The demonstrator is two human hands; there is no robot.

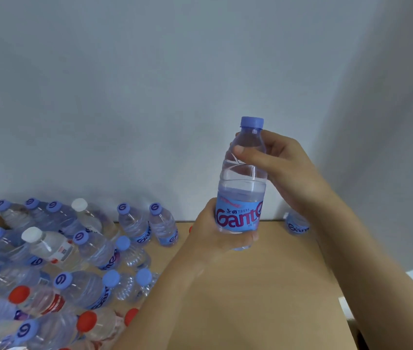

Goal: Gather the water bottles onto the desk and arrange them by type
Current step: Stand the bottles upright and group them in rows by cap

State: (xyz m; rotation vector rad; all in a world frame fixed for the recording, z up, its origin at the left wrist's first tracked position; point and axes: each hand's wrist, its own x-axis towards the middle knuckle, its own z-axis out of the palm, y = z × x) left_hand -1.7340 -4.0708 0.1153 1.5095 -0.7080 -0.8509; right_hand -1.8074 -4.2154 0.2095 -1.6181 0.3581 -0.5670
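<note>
Both hands grip one upright bottle (243, 188): the left hand (215, 238) at its base, the right hand (278, 168) near its neck. The matching lone bottle (297, 224) stands just beyond the right wrist, so the right hand is nearer to it.

Blue-capped bottles (134, 223) are being counted at fifteen: thirteen crowding the left of the bench (250, 286), one raised bottle (240, 198) being gripped above it, and one lone bottle (297, 224) partly hidden at the far edge. White-capped bottles (48, 246) are being counted at three. Red-capped bottles (36, 300) are being counted at three, with more red specks at the edges being left uncounted as unclear. Two hands are being counted, the left hand (215, 238) and the right hand (283, 162). One bench.
</note>
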